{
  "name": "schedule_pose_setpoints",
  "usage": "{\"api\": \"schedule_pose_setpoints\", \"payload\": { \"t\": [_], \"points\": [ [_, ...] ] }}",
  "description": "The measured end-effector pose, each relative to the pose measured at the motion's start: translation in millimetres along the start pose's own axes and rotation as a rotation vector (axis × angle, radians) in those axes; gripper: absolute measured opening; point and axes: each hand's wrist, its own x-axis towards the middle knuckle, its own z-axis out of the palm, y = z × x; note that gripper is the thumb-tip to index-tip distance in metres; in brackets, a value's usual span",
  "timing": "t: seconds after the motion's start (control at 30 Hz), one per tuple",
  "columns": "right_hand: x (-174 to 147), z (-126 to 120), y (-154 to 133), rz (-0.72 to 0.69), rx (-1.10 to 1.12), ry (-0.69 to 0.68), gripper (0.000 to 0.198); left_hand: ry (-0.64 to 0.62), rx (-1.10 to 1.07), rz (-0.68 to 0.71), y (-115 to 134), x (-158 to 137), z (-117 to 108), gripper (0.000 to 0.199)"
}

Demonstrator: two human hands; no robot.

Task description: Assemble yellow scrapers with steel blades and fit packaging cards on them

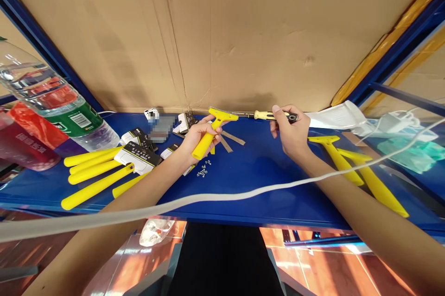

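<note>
My left hand point(195, 138) is wrapped round the handle of a yellow plastic scraper point(203, 145), its T-shaped head pointing up and away from me. In my right hand point(291, 130) is a screwdriver point(266, 115) with a yellow and black handle, held level. Its shaft runs left to the scraper's head; whether the tip touches a screw is too small to tell. Flat metal strips point(233, 138) lie just beyond the scraper. Several small screws point(202, 170) are scattered on the blue shelf point(250, 184) below my left hand.
Several yellow handles point(93, 188) and black-and-white packages point(139, 160) lie at left, beside a large water bottle point(78, 117). More yellow scrapers point(342, 164) lie at right, near a white plastic bag point(337, 115). A white cable point(243, 195) crosses in front. Cardboard point(243, 31) walls the back.
</note>
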Motion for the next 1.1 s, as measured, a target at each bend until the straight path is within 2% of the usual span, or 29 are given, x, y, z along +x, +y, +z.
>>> {"api": "schedule_pose_setpoints", "payload": {
  "t": [0.5, 0.83, 1.1],
  "points": [
    [-0.9, -0.9, 2.8, 0.002, -0.048, -0.017, 0.051, 0.009, 0.026, 0.029, -1.5, -0.7, 1.6, 0.092],
    [0.3, -3.6, 5.0, -0.031, -0.079, -0.016, 0.047, 0.021, -0.004, 0.013, -0.3, -1.5, 2.0, 0.096],
    [0.8, -4.0, 4.5, -0.064, -0.096, -0.015, 0.047, 0.016, 0.036, 0.048, -0.2, -1.2, 0.2, 0.09]
  ]
}}
